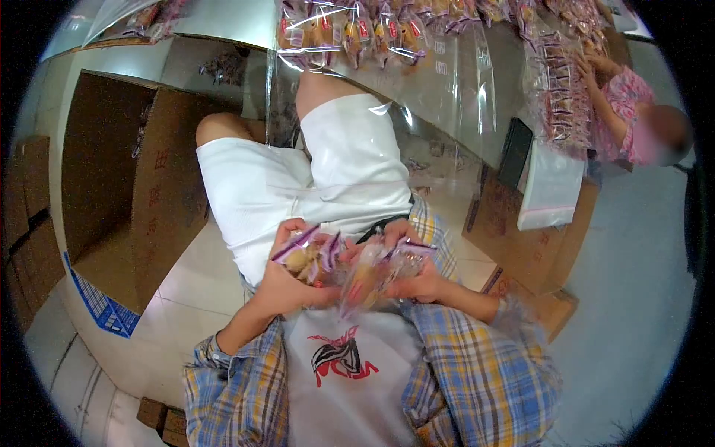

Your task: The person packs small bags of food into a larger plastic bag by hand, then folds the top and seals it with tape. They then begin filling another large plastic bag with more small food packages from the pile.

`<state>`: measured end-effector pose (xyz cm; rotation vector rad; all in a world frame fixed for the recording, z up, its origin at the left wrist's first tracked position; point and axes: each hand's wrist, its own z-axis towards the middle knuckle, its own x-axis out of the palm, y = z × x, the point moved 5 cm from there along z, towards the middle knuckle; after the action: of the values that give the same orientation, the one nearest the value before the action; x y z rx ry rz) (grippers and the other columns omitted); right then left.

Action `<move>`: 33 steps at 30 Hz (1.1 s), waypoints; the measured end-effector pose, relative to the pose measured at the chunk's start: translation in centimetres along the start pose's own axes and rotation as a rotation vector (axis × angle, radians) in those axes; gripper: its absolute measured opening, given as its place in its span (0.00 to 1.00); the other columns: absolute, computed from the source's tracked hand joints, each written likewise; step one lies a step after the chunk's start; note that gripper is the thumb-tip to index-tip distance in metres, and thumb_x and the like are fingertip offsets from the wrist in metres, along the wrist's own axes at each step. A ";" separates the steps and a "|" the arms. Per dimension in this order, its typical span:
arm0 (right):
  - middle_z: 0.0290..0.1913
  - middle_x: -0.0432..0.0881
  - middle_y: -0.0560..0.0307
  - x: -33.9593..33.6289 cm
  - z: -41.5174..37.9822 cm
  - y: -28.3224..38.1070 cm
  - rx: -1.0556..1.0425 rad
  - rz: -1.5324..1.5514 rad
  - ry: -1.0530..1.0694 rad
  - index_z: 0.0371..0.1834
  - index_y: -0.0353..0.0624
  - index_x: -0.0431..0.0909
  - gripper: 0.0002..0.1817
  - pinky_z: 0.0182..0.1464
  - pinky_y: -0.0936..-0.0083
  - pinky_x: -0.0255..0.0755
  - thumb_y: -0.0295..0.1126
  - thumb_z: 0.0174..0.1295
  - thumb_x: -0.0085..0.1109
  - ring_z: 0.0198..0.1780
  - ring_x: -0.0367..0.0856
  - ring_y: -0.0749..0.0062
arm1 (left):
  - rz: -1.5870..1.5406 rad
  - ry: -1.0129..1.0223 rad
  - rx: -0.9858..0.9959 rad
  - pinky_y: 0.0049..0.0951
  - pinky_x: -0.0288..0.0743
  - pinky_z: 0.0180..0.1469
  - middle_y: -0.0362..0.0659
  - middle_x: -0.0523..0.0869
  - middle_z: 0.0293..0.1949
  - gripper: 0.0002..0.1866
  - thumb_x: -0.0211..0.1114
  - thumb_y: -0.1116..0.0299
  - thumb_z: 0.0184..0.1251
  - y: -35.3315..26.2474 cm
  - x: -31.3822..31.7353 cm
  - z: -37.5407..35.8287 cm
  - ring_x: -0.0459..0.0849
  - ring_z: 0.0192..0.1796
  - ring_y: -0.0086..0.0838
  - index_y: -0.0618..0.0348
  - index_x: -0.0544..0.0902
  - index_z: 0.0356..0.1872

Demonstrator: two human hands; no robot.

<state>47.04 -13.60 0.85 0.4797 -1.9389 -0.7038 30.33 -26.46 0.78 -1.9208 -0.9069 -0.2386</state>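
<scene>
Close to my stomach, my left hand (287, 279) is closed around a small clear packet of snacks (304, 258) with purple edges and yellowish food inside. Facing it, my right hand (418, 281) grips more clear snack packets (366, 274), blurred and overlapping, so I cannot count them. The two handfuls nearly touch in the middle. A large clear plastic bag (454, 89) hangs from the table edge over my lap, and a row of similar snack packets (357, 33) lies on the table above it.
An opened cardboard box (167, 179) stands on the floor to my left. At right, a stack of clear bags (551, 186) and a dark phone-like object (515, 153) rest on another box (514, 246). A person in pink (629, 97) reaches toward lined-up packets (562, 89).
</scene>
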 end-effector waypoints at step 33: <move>0.66 0.63 0.53 3.7 1.9 2.6 -0.088 -0.552 -0.129 0.70 0.45 0.52 0.64 0.72 0.66 0.61 0.39 0.33 0.94 0.66 0.67 0.67 | -0.080 -0.174 0.332 0.39 0.78 0.62 0.48 0.77 0.58 0.59 0.89 0.73 0.41 -0.3 -1.6 -2.3 0.80 0.60 0.34 0.54 0.50 0.67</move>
<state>43.66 -13.36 4.37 0.9514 -1.8926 -1.1882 29.45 -29.02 1.38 -1.6162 -1.0676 0.0344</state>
